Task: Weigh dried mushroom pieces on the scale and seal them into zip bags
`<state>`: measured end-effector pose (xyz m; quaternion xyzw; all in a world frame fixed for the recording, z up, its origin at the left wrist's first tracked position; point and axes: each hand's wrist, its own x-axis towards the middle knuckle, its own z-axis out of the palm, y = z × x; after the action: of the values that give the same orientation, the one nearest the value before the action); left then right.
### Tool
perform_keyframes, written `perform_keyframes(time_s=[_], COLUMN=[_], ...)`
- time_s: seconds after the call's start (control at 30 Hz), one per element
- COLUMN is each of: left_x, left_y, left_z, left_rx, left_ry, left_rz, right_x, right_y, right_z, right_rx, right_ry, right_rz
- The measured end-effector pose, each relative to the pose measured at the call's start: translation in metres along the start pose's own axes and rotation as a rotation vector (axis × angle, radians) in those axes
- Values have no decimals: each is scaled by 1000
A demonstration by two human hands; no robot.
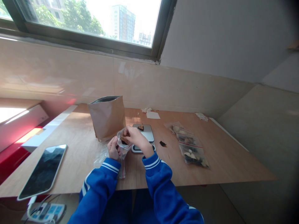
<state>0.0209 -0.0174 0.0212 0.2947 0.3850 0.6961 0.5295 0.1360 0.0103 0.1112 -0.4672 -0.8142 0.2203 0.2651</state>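
My left hand is closed on the side of a small clear zip bag, holding it up over the table. At the bag's mouth, the fingers of my right hand pinch a dark brown dried piece, partly hidden by the fingers and plastic. Just behind my right hand is a kitchen scale with one brown dried piece on its plate. Another dark dried piece lies on the wood to the scale's right. More clear zip bags lie under and beside my left hand.
An upright kraft paper bag stands open behind my left hand. Filled zip bags overlap on the right. A tablet lies at the left edge, its cable running to a power strip. A white paper lies near the wall.
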Motion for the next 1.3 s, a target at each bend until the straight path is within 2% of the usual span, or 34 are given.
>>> perform_keyframes(time_s=[0.1,0.2,0.3,0.37,0.43,0.53,0.6,0.63,0.67,0.77,0.83,0.9,0.97,1.03,1.2,1.3], left_x=[0,0,-1,-1,-1,1,3,4,4,5,6,8,10,10,0,-9], left_y=[0,0,0,0,1,5,7,8,9,11,11,11,13,14,13,10], left_z=[0,-1,-1,-1,0,1,2,2,2,3,2,0,-1,0,12,18], left_rx=[-5,-17,-35,-43,-60,-121,-176,-203,-229,-296,-328,-346,-351,-321,-127,-96], left_ry=[-1,-6,-11,-10,11,89,146,165,176,169,148,125,112,71,-166,-206], left_rz=[-16,-14,-19,-19,-20,-51,-94,-106,-111,-93,-68,-42,-43,-75,-153,-154], right_x=[0,2,3,3,3,7,11,12,12,10,6,3,1,1,-4,-13], right_y=[-3,-5,-5,-5,-2,10,27,38,49,79,90,95,93,85,40,11], right_z=[-2,5,14,15,11,1,-4,-5,-4,2,7,8,6,0,-24,-39], right_rx=[13,-68,-93,-66,-24,44,22,-22,-83,-286,-392,-450,-443,-345,158,242], right_ry=[78,126,72,13,21,238,397,432,425,265,190,169,186,243,439,352], right_rz=[-10,35,46,-2,-63,-81,-38,-2,38,154,218,258,270,246,163,126])
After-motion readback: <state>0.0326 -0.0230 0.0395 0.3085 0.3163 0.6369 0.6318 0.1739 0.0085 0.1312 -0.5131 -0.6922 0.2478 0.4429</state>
